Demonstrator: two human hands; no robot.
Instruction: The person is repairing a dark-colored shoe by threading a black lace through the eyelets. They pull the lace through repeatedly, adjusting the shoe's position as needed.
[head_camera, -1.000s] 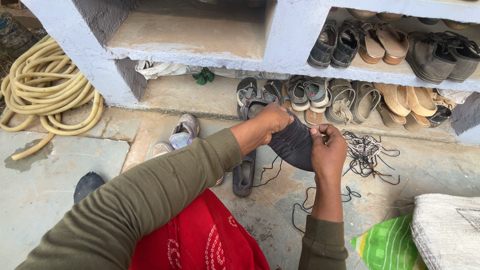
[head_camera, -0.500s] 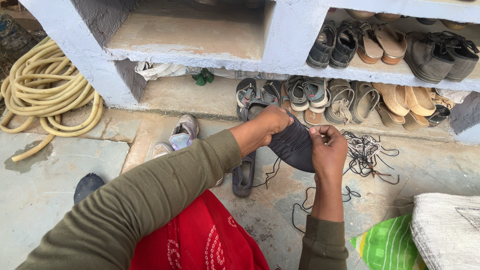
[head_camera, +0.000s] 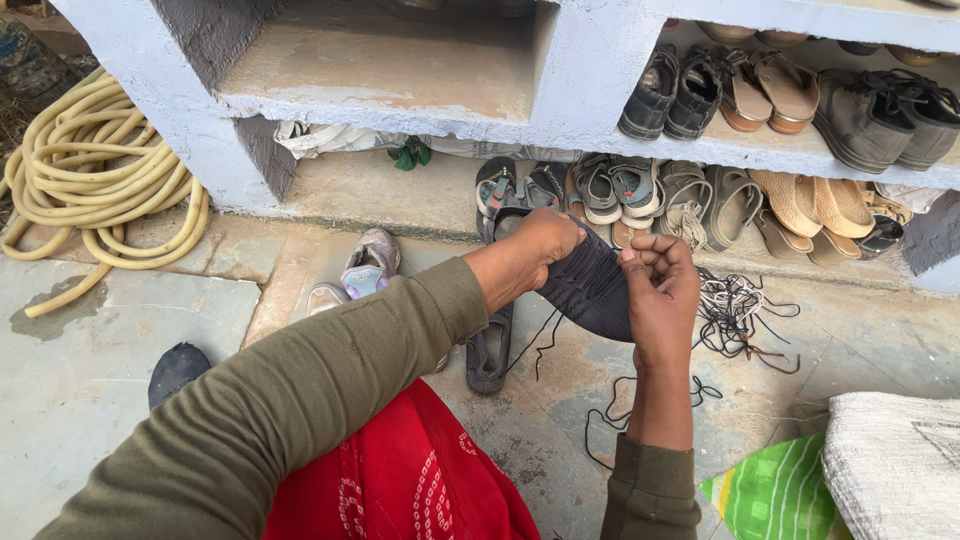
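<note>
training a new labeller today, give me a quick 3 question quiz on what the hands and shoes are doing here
1. True or false: both hands grip the dark shoe.
2. What lies coiled at far left? A) yellow hose B) blue rope C) chain
3. Fill in: loose black laces lie on the ____ right of the right hand.

Key:
1. True; the left hand holds it too.
2. A, the yellow hose.
3. Ground; see the laces.

Head camera looks down, close over hands (head_camera: 600, 270), facing shelves (head_camera: 590, 70)
</note>
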